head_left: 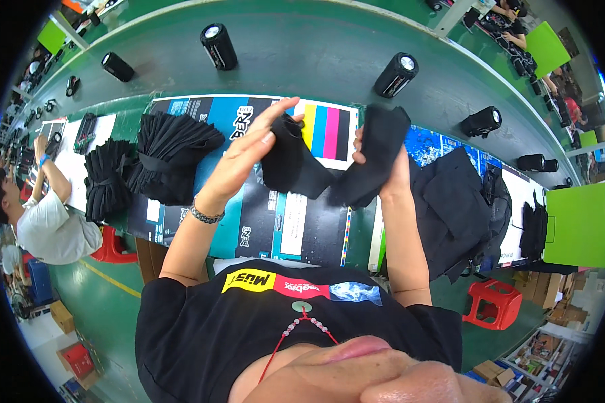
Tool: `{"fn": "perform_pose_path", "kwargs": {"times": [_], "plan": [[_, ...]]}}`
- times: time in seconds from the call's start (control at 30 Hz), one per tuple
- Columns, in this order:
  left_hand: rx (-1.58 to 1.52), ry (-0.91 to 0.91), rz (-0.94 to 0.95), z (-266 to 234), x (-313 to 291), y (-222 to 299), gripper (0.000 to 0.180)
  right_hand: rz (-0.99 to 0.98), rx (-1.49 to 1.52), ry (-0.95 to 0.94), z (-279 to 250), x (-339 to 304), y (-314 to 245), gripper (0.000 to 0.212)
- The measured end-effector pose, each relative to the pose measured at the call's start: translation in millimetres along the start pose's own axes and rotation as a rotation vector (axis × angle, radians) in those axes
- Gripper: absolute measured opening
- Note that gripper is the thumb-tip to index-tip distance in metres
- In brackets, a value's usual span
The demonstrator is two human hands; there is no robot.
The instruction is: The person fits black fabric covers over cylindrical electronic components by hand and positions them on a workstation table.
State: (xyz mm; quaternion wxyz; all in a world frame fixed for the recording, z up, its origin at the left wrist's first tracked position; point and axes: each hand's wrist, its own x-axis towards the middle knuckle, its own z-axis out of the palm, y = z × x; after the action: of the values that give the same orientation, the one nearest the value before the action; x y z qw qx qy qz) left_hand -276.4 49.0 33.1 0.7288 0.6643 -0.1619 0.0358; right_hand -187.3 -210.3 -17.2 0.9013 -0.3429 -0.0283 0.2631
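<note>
Black cloth stretches between my two hands above the printed sheets on the bench. My left hand has its fingers long and nearly straight, with the thumb against one end of a black cloth piece. On the other side my right hand grips an upright, folded black cloth piece, slightly blurred, with fingertips showing at its left edge. The lower ends of the two pieces meet or overlap; I cannot tell whether they are joined. Left of my left hand lie tied bundles of black cloth. Beside my right forearm is a pile of flat black cloth.
Behind the bench runs a green conveyor carrying several black cylindrical speakers. A co-worker sits at the left. Red stools stand on the floor at both sides. A lime-green panel is at the right.
</note>
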Motion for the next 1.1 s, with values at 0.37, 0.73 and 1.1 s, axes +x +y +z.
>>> {"fn": "perform_pose_path", "kwargs": {"times": [0.37,0.73,1.1], "plan": [[0.245,-0.397,0.161,35,58,2,0.041,-0.09,-0.363,-0.084,17,-20,-34,0.049],[0.728,-0.422,0.372,68,98,-11,0.041,-0.042,-0.424,-0.047,-20,-10,-30,0.033],[-0.286,-0.328,-0.303,90,130,-33,0.032,-0.222,-0.279,0.034,7,-35,-89,0.021]]}}
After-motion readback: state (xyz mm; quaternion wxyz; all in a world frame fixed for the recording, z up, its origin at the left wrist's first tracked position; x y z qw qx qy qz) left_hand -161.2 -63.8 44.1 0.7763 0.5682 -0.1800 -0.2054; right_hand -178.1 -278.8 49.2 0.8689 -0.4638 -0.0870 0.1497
